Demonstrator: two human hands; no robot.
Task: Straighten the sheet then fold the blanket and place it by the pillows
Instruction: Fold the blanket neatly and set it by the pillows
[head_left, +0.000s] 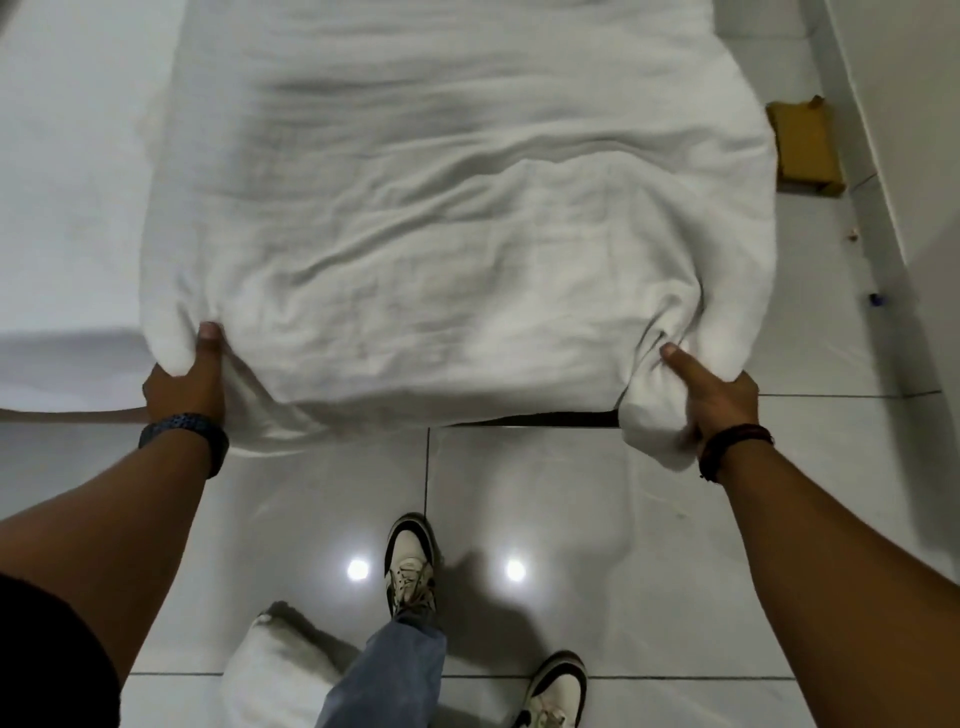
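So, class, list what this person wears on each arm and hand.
The left hand and right hand are ungloved. A dark textured watch band circles the left wrist; a thin dark bracelet the right. Forearms uncovered; a black sleeve shows on the left arm.

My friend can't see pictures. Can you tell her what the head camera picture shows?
A person's left hand and right hand each grip a near corner of wrinkled white bedding spread over a bed, seen from above. Below, their shoes stand on a shiny tiled floor beside what looks like a white pillow. A brown box sits by the wall.
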